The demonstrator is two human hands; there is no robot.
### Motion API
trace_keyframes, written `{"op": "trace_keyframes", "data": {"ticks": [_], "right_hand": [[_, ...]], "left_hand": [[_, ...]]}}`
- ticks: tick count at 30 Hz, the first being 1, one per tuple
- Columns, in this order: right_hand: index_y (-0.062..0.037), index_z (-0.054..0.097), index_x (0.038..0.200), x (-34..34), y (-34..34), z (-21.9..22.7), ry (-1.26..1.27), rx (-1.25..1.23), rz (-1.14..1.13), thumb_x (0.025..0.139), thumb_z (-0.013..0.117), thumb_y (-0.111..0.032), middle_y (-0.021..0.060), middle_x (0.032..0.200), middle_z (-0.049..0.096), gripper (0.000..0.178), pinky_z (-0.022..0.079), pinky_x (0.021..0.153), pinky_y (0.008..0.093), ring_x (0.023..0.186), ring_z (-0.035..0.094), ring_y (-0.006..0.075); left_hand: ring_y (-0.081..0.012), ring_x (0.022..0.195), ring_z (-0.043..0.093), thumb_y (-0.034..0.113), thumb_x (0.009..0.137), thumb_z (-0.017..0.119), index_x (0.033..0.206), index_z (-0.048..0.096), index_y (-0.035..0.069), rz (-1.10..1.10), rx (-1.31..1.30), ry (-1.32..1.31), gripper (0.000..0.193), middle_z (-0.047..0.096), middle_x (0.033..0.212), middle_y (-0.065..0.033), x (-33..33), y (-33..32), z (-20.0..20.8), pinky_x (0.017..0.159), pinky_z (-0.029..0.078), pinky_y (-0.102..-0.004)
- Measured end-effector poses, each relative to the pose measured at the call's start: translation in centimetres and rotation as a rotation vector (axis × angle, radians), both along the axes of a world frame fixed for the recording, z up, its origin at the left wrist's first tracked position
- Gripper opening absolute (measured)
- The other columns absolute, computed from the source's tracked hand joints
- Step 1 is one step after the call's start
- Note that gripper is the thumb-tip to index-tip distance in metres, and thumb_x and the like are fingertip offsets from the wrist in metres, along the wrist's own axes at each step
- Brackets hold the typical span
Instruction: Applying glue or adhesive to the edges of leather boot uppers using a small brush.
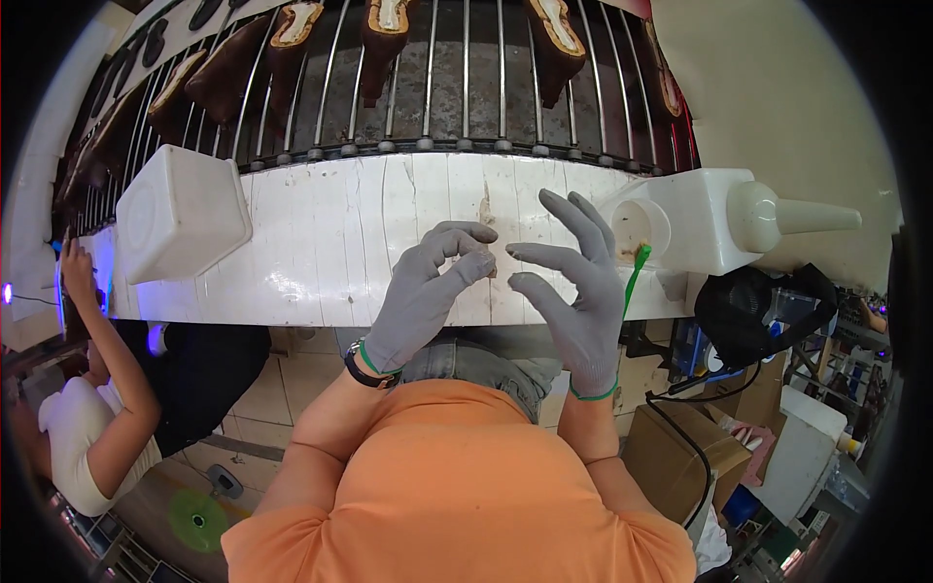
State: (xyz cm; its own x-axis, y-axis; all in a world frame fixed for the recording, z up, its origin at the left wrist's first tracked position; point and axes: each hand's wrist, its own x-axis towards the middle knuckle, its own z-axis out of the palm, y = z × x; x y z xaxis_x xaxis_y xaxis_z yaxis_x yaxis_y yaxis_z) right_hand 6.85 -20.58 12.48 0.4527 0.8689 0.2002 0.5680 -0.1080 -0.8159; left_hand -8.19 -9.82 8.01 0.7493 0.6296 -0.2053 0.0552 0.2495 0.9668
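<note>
Both my hands wear grey gloves and hover over a white wooden ledge (330,243). My left hand (423,291) pinches a small tan scrap (492,268) between thumb and forefinger. My right hand (573,287) is beside it with fingers spread, its fingertips close to the scrap, holding nothing. A green brush handle (635,277) sticks out from behind my right hand.
A white square tub (180,214) lies tipped on the ledge at left. A white container with a round hole (680,228) and a cone-nozzled bottle (792,216) stand at right. Brown shoes (292,44) ride on a metal-rod conveyor beyond. Another person (92,389) sits lower left. Cardboard boxes (675,447) lie lower right.
</note>
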Motion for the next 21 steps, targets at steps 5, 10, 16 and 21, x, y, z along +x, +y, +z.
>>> {"op": "trace_keyframes", "data": {"ticks": [5,10,16,21], "right_hand": [[-0.0136,0.075,0.092,-0.6,0.0,-0.5,-0.176,0.009,0.023,0.077,0.077,-0.014,0.0070,0.136,0.057,0.015,0.035,0.108,0.0453,0.136,0.038,0.0346],[-0.0101,0.067,0.085,-0.9,0.2,-0.8,-0.323,0.059,0.019,0.078,0.073,-0.006,0.0056,0.131,0.058,0.010,0.034,0.106,0.0463,0.135,0.040,0.0358],[-0.0093,0.064,0.082,-0.7,0.8,-1.1,-0.439,0.099,0.016,0.074,0.070,-0.003,0.0064,0.126,0.059,0.012,0.038,0.106,0.0442,0.134,0.041,0.0351],[-0.0092,0.063,0.081,0.0,0.9,-1.3,-0.385,0.109,-0.027,0.074,0.069,-0.002,0.0070,0.126,0.059,0.012,0.038,0.106,0.0454,0.133,0.042,0.0350]], "left_hand": [[-0.0221,0.115,0.053,0.031,0.092,0.063,0.089,0.069,0.002,-0.016,0.115,0.041,0.029,0.062,0.117,-0.0136,0.3,-0.2,0.3,0.098,0.040,-0.0351],[-0.0212,0.113,0.054,0.032,0.093,0.062,0.092,0.069,0.002,-0.019,0.054,0.025,0.031,0.062,0.117,-0.0130,0.1,-0.4,-0.2,0.098,0.040,-0.0341],[-0.0143,0.102,0.052,0.033,0.100,0.055,0.111,0.066,-0.002,-0.146,-0.312,-0.092,0.037,0.061,0.108,-0.0070,-0.2,-0.6,-1.3,0.093,0.041,-0.0297],[-0.0121,0.096,0.051,0.036,0.102,0.052,0.120,0.063,-0.003,-0.189,-0.548,-0.217,0.045,0.060,0.101,-0.0023,0.0,-1.2,-2.5,0.091,0.041,-0.0272]]}}
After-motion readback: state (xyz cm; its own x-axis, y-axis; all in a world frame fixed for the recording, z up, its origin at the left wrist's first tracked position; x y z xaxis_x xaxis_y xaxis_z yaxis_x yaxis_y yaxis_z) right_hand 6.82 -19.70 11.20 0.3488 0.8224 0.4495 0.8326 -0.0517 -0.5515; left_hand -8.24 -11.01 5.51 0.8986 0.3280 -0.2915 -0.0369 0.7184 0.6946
